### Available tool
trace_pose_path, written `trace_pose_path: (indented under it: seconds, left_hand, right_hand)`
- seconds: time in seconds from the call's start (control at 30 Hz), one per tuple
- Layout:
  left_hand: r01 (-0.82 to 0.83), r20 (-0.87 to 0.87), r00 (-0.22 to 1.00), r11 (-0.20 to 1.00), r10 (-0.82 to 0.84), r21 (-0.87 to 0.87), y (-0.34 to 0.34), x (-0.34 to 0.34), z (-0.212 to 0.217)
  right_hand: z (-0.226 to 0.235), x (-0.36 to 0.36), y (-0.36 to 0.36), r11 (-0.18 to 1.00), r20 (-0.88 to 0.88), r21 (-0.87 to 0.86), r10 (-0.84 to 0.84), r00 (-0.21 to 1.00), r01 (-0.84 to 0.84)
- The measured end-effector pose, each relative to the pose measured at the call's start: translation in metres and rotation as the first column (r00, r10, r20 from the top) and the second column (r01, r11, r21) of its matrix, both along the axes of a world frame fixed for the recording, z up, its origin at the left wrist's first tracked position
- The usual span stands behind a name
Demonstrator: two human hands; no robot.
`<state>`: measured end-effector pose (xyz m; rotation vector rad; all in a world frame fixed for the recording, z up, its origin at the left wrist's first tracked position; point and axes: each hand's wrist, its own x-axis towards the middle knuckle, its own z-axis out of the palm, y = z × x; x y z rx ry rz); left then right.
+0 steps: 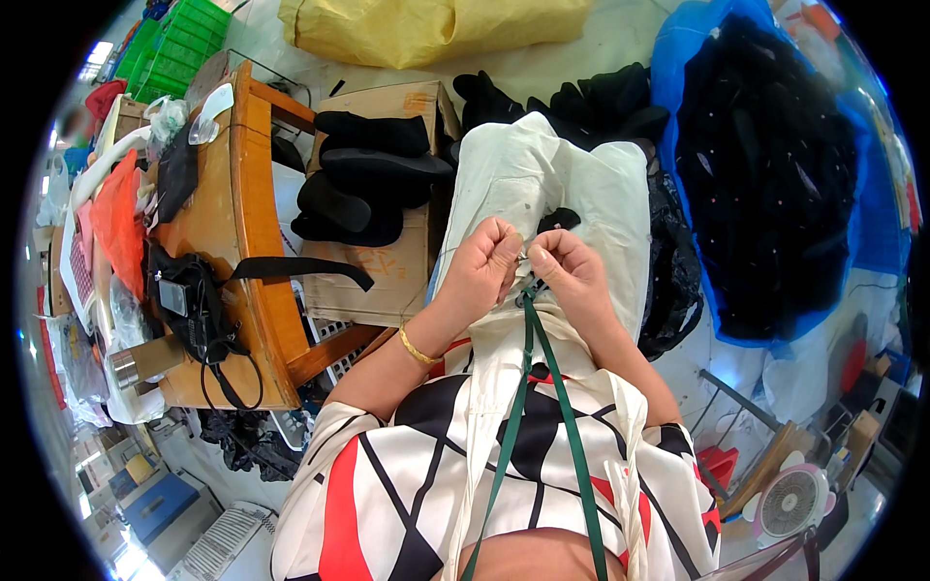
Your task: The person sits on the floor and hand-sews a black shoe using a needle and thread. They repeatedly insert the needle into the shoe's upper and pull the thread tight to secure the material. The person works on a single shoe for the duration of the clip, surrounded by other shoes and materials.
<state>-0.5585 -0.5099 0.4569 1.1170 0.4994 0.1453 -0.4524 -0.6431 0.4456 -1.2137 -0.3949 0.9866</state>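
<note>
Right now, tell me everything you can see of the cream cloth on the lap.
The cream cloth looks like soft, thin woven fabric, creased and folded lengthwise. It drapes over the person's lap, running away from the body toward black items on the floor. A small black piece lies on it near the hands. The left hand and right hand, both closed, rest on it and pinch something small together where a green strap meets them.
</note>
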Motion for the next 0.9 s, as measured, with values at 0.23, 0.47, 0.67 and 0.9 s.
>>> trace_pose_path:
  seconds: [0.23,0.47,0.67,0.9]
  left_hand:
    - [-0.017,-0.031,0.999,0.997,0.014,-0.079,-0.002,0.001,0.006]
    - [0.066,0.044,0.998,0.945,-0.054,-0.319,0.000,-0.002,0.003]
    - [-0.081,-0.017,0.997,0.974,0.079,-0.210,-0.002,0.000,0.008]
    - [-0.093,0.012,0.996,0.994,0.094,-0.053,-0.001,0.001,0.009]
  right_hand:
    - [-0.004,-0.001,-0.001,0.999,0.132,-0.010,0.033,0.991,-0.032]
    - [0.003,-0.009,-0.001,0.990,-0.105,0.141,0.047,0.993,-0.032]
    - [-0.008,-0.001,0.000,0.996,-0.116,0.083,-0.021,0.993,0.031]
    - [0.003,-0.003,0.002,0.999,-0.022,0.022,0.027,0.999,-0.027]
